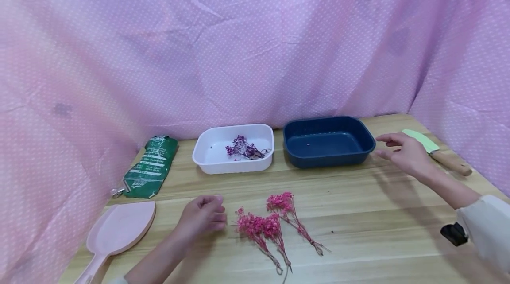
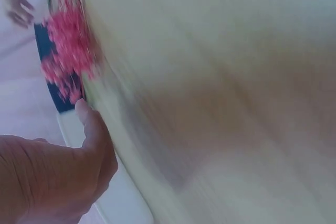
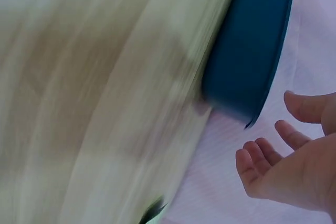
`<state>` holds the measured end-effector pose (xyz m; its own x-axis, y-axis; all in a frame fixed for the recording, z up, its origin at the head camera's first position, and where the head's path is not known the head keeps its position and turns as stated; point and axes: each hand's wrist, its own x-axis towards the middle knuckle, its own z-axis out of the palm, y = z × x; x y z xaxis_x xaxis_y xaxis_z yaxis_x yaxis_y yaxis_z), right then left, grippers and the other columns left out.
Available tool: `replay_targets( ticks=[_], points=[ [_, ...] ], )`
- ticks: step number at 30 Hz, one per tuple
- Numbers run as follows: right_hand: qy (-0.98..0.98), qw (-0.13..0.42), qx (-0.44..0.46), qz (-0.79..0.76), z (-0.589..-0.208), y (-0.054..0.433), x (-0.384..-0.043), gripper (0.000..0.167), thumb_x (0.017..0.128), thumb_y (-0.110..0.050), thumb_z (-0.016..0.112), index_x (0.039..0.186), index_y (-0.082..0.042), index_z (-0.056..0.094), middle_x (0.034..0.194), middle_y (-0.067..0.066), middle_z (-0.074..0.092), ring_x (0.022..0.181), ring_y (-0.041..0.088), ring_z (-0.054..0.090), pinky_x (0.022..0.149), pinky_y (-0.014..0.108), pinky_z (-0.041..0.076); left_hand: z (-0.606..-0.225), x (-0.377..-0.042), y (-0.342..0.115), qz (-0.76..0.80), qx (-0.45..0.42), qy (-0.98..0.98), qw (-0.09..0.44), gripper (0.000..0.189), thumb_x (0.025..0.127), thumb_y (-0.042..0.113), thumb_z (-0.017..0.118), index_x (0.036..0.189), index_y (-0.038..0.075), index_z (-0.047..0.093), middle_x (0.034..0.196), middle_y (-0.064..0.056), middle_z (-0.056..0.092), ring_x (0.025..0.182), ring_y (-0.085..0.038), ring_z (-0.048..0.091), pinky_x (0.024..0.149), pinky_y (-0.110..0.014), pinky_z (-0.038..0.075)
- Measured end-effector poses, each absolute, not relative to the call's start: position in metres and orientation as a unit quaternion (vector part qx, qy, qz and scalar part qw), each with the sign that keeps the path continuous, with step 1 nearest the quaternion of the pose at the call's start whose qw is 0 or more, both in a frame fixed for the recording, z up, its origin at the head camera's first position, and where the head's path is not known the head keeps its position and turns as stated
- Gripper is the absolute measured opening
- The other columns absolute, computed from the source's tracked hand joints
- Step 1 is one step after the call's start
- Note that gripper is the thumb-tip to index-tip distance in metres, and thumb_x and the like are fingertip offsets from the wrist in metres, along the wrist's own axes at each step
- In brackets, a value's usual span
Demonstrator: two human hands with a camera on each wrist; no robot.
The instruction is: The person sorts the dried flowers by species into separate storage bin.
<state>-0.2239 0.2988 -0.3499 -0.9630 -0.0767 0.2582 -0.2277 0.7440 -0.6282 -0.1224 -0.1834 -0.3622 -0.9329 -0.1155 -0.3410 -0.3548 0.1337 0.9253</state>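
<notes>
My left hand hovers over the table just left of the pink dried flower bunches, its fingers loosely bent and holding nothing. Another pink bunch lies to their right, stems toward the front. My right hand is beside the right end of a dark blue tray, fingers spread and empty; in the right wrist view a gap shows between the fingertips and the blue tray. A white tray next to it holds a purple dried bunch.
A green printed packet lies at the back left, with a pink dustpan-like scoop in front of it. Behind the right hand is a knife-shaped tool with a light green blade and wooden handle. A pink dotted cloth hangs behind.
</notes>
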Motion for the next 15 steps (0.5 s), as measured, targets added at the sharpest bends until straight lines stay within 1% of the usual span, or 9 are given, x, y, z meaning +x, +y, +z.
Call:
replay_targets(
  ticks=[2,4,5,6,7,9,12,14,15],
  points=[
    [-0.928,0.082,0.068,0.358,-0.352,0.306,-0.230,0.048,0.092,-0.021,0.066,0.129,0.007,0.052,0.126,0.031,0.051,0.113,0.047,0.049,0.069,0.012,0.047,-0.363,-0.115,-0.178,0.638,-0.156,0.746,0.109,0.053,0.096,0.034,0.058,0.123,-0.009,0.045,0.110,-0.027,0.059,0.082,-0.025,0.067,0.073,-0.038,0.061],
    [-0.921,0.069,0.062,0.379,-0.356,0.313,-0.237,0.052,0.093,-0.021,0.065,0.133,0.008,0.048,0.125,0.032,0.051,0.108,0.029,0.058,0.069,0.012,0.048,-0.363,-0.109,-0.175,0.635,-0.153,0.746,0.130,0.057,0.096,0.039,0.057,0.122,-0.010,0.043,0.104,-0.025,0.062,0.078,-0.025,0.067,0.070,-0.038,0.061],
    [-0.915,0.066,0.062,0.392,-0.358,0.316,-0.240,0.053,0.093,-0.021,0.064,0.134,0.009,0.047,0.124,0.031,0.052,0.103,0.017,0.060,0.067,0.007,0.044,-0.364,-0.106,-0.174,0.634,-0.151,0.745,0.140,0.058,0.096,0.041,0.057,0.120,-0.010,0.043,0.101,-0.024,0.064,0.076,-0.025,0.067,0.069,-0.038,0.061],
    [-0.910,0.064,0.062,0.404,-0.361,0.319,-0.243,0.054,0.094,-0.021,0.064,0.134,0.009,0.045,0.121,0.026,0.055,0.097,0.006,0.059,0.066,0.005,0.043,-0.364,-0.103,-0.172,0.633,-0.148,0.745,0.153,0.059,0.096,0.042,0.056,0.118,-0.011,0.044,0.098,-0.022,0.065,0.074,-0.024,0.068,0.068,-0.037,0.061],
    [-0.903,0.062,0.065,0.421,-0.364,0.322,-0.246,0.055,0.094,-0.019,0.064,0.135,0.010,0.043,0.116,0.020,0.058,0.091,-0.004,0.057,0.067,0.005,0.044,-0.365,-0.101,-0.171,0.631,-0.145,0.743,0.166,0.059,0.096,0.044,0.055,0.117,-0.011,0.045,0.095,-0.020,0.066,0.073,-0.023,0.068,0.067,-0.036,0.061],
    [-0.891,0.053,0.064,0.446,-0.368,0.327,-0.250,0.056,0.094,-0.020,0.063,0.136,0.010,0.041,0.107,0.000,0.061,0.084,-0.018,0.048,0.068,0.006,0.046,-0.365,-0.096,-0.169,0.630,-0.133,0.741,0.191,0.060,0.096,0.046,0.054,0.114,-0.011,0.047,0.092,-0.018,0.067,0.071,-0.022,0.068,0.065,-0.035,0.061],
    [-0.867,0.026,0.067,0.492,-0.371,0.331,-0.256,0.058,0.096,-0.022,0.060,0.139,0.010,0.036,0.097,-0.025,0.054,0.085,-0.015,0.054,0.071,0.010,0.051,-0.365,-0.089,-0.165,0.626,-0.117,0.735,0.233,0.061,0.096,0.048,0.052,0.112,-0.011,0.052,0.092,-0.017,0.067,0.070,-0.021,0.068,0.065,-0.034,0.061],
    [-0.840,0.007,0.073,0.538,-0.373,0.331,-0.261,0.054,0.097,-0.021,0.058,0.138,0.006,0.036,0.096,-0.029,0.056,0.086,-0.010,0.059,0.074,0.013,0.053,-0.365,-0.086,-0.161,0.620,-0.107,0.733,0.258,0.062,0.096,0.049,0.052,0.113,-0.011,0.054,0.092,-0.017,0.067,0.070,-0.020,0.068,0.064,-0.034,0.061],
    [-0.816,-0.005,0.078,0.572,-0.374,0.331,-0.264,0.050,0.097,-0.018,0.058,0.138,0.004,0.037,0.096,-0.027,0.058,0.087,-0.007,0.061,0.075,0.015,0.055,-0.366,-0.085,-0.159,0.616,-0.105,0.732,0.273,0.062,0.095,0.050,0.053,0.113,-0.010,0.057,0.091,-0.016,0.067,0.069,-0.019,0.068,0.064,-0.033,0.061]
  ],
)
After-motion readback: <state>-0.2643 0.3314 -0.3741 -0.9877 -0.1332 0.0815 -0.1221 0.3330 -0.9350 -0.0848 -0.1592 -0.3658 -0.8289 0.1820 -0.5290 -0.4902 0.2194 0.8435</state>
